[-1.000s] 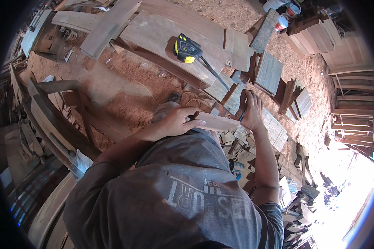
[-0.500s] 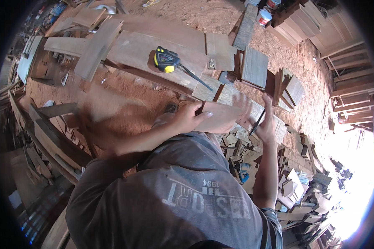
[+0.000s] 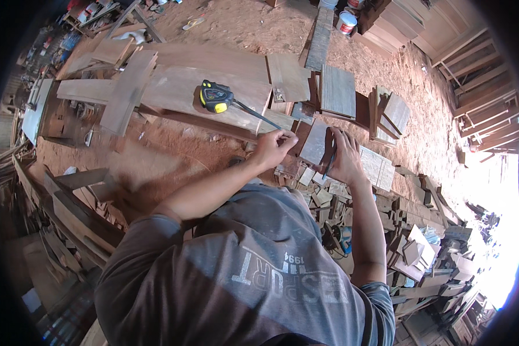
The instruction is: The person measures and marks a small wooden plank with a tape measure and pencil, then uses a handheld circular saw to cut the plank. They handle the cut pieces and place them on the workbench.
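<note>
My left hand (image 3: 274, 147), fingers curled, is at the left side of a pale board (image 3: 314, 141); what its fingertips hold is unclear. My right hand (image 3: 347, 161) is closed around a thin dark pencil-like stick (image 3: 327, 168), fingers at a dark upright edge beside the pale board; whether it grips wood too is unclear. Above my left hand, a black-and-yellow tape measure (image 3: 214, 98) lies on a wide plank (image 3: 170, 98), its narrow blade stretched toward the board. Stacked short boards (image 3: 337, 92) lie beyond my right hand.
Curved timbers (image 3: 78, 213) stand at left. Wood offcuts (image 3: 415, 248) and a blue tool (image 3: 345, 242) are piled below right. Wooden frames (image 3: 484, 98) line the right side, with buckets (image 3: 346, 22) and cabinet panels at top. A sandal (image 3: 193, 23) lies on the dirt floor.
The board that was held flat between my hands no longer shows that way. My left hand has moved up and right; my right hand lifted away, then returned beside the board. The view has shifted.
</note>
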### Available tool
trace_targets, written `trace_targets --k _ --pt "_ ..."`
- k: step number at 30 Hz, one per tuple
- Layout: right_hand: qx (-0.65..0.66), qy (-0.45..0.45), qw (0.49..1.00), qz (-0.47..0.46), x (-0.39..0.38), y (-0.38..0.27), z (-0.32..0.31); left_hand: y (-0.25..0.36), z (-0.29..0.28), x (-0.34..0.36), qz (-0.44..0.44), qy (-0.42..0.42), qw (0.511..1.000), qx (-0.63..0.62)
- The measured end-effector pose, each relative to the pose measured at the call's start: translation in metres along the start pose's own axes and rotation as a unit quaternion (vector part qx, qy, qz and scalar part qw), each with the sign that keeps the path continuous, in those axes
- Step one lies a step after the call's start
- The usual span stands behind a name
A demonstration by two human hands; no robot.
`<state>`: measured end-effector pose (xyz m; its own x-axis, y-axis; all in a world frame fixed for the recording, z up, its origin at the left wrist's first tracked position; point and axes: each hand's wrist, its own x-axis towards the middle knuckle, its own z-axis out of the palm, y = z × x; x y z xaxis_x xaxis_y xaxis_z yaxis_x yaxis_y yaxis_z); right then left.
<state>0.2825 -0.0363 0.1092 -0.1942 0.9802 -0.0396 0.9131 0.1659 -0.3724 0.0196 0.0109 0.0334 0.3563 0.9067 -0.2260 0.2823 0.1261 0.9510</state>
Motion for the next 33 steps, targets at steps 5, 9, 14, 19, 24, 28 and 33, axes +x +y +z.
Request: trace_targets --k 5,9,14,19,24,28,33 --pt "-0.026 -0.018 0.999 -0.018 0.013 0.005 0.019 -0.024 -0.002 -0.017 0.08 0.025 0.995 0.06" --pt "-0.037 -0.034 0.998 -0.025 0.022 -0.005 0.023 -0.026 -0.003 -0.024 0.138 0.011 0.988 0.073" --pt "-0.04 -0.034 0.998 -0.031 0.023 -0.003 0.03 -0.025 -0.005 -0.027 0.183 0.003 0.974 0.135" --pt "-0.031 -0.046 0.998 -0.02 0.026 -0.007 0.031 -0.03 -0.007 -0.026 0.198 -0.003 0.97 0.138" --pt "-0.05 -0.052 0.997 -0.036 0.026 -0.008 0.031 -0.033 -0.006 -0.026 0.198 0.007 0.969 0.144" --pt "-0.043 -0.041 0.997 -0.047 0.028 -0.005 0.035 -0.033 -0.004 -0.025 0.201 0.016 0.968 0.152" --pt "-0.039 -0.031 0.997 -0.058 0.029 -0.005 0.037 -0.034 -0.005 -0.024 0.2 0.008 0.968 0.153"
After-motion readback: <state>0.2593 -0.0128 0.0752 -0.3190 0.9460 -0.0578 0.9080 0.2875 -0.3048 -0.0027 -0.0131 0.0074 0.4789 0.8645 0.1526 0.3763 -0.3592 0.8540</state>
